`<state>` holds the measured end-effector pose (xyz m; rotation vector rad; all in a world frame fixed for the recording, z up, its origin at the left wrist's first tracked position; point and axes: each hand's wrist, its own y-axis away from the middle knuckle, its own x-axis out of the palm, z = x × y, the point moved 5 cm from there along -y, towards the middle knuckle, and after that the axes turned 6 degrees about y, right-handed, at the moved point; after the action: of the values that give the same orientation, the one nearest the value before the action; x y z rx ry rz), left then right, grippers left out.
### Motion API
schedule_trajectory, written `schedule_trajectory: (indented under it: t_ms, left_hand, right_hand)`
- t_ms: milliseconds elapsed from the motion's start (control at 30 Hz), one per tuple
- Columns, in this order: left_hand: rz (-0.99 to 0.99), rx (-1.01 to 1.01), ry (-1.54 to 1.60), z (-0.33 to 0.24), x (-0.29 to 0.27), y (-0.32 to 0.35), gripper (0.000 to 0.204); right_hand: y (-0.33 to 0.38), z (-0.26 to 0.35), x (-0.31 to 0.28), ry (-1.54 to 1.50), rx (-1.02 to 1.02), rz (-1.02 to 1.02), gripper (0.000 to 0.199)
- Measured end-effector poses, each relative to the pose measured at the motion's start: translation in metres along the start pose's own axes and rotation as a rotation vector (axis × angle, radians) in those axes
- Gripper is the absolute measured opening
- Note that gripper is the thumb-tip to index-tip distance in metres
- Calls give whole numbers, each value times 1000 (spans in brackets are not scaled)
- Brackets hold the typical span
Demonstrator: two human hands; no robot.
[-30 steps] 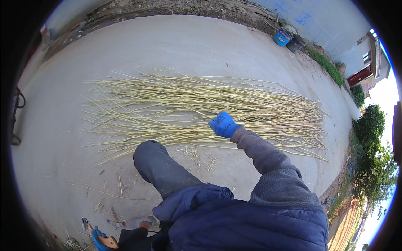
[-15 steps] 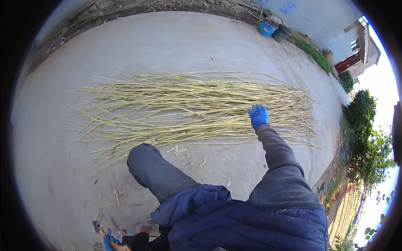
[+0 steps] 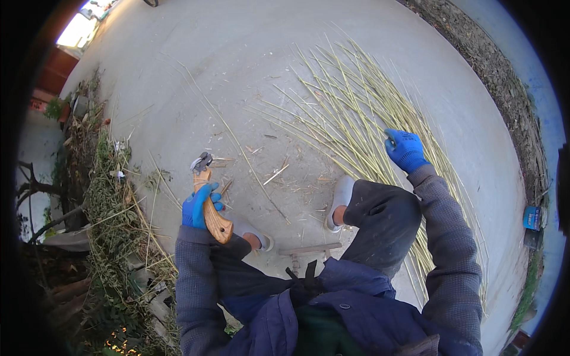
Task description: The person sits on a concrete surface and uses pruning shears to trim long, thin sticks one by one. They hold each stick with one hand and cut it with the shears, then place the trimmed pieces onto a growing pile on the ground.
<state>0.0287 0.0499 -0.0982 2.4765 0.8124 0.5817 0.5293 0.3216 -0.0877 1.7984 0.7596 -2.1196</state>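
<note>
My left hand [image 3: 200,204], in a blue glove, is wrapped round the curved handle of a wooden-handled tool [image 3: 217,221]. A small grey metal head sits at the tool's far end. To the right, my right hand [image 3: 406,149], also blue-gloved, is over a spread of long, thin yellow-green stalks [image 3: 362,101]. Its fingers are curled in with the tips pressed together. Whether a stalk is pinched in them, I cannot make out. The stalks run from ahead of me past my right knee.
One loose stalk [image 3: 237,142] lies on the concrete [image 3: 225,65] among broken bits and scraps between my feet and beyond. A heap of leafy cuttings [image 3: 107,207] lines the left side. A blue bucket [image 3: 532,218] stands far right. Between my legs is a low wooden bar [image 3: 310,249].
My view has swung left and down, bringing my left hand and its tool fully into sight. My right arm, stretched out over the stalks before, is now bent closer to my right knee.
</note>
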Motion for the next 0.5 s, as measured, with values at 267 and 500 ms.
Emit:
schedule_trajectory:
  t_ms: [267,500]
  left_hand:
    - [4,-44,79,-18,-8,3,39]
    - [-124,-198,38,-40,-5,32,41]
  right_hand:
    - [-36,244,230,-64,-178,684,27]
    - [62,337,374,30,-104,965,40]
